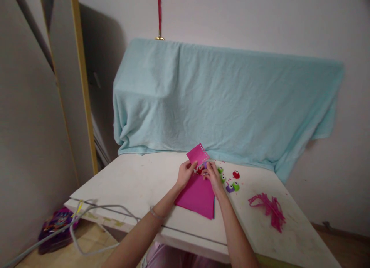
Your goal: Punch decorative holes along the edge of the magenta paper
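My left hand [186, 173] is closed, thumb and fingers pinching a small pink paper piece [197, 152] with a row of punched holes along one edge. Close beside it, my right hand [213, 177] has its fingers curled around a small purple piece [205, 165], mostly covered by the fingers. Between the hands shows a small red piece [200, 170]; which hand touches it I cannot tell. Under both hands lies a stack of magenta paper sheets [196, 198]. Just right of my right hand are green [236, 186], purple [230, 188] and red [236, 174] pieces with white eye-like spots.
Torn pink paper strips [270, 212] lie on the right of the white table [121, 181]. A light blue cloth [225, 102] hangs behind it. A grey cable [106, 207] crosses the front left edge. A purple bag [56, 229] is on the floor.
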### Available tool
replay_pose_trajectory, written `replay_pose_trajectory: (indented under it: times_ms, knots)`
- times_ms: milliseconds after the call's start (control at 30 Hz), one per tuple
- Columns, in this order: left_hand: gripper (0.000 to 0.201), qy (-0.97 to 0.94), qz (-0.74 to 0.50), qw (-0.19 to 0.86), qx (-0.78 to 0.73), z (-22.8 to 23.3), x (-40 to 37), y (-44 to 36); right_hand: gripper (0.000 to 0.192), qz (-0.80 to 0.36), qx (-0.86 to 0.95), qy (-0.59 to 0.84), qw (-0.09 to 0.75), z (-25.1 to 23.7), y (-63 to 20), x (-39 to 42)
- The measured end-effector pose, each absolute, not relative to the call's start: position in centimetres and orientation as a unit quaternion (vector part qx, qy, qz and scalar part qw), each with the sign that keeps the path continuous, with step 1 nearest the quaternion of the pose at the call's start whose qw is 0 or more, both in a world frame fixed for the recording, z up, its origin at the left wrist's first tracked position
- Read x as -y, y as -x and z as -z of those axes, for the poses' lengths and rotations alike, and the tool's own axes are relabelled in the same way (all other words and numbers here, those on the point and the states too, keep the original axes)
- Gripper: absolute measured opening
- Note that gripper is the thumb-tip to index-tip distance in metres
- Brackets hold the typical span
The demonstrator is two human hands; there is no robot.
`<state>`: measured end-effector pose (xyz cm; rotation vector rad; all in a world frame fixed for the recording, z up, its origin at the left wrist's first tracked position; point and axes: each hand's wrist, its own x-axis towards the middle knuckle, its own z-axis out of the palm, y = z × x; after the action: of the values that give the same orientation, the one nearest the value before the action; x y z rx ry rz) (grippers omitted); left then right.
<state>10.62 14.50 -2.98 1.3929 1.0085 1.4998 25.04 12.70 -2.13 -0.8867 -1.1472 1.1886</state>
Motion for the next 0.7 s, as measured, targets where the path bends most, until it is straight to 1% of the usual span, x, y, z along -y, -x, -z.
replay_pose_trajectory:
  times_ms: [133, 333, 500, 700]
  knots:
    - [0.042, -0.556, -0.596, 0.420, -0.399, 2.84, -14.45, -10.70, 0.031, -0.489, 0.510, 0.379, 0.598, 2.08, -25.20, -12.98]
    - [0.041, -0.561, -0.583, 0.429, -0.401, 2.50, -14.20, -10.70, 0.042, -0.477, 0.493, 0.404, 0.605, 2.29, -24.92, -13.35]
    - [0.042, -0.586, -0.578, 0.386, -0.416, 2.35, -14.04, -10.66, 0.043, -0.479, 0.481, 0.419, 0.603, 2.27, -24.83, -13.37]
    - [0.038, -0.630, -0.567, 0.316, -0.426, 2.66, -14.11, -10.84, 0.034, -0.480, 0.494, 0.409, 0.598, 1.94, -24.67, -13.06]
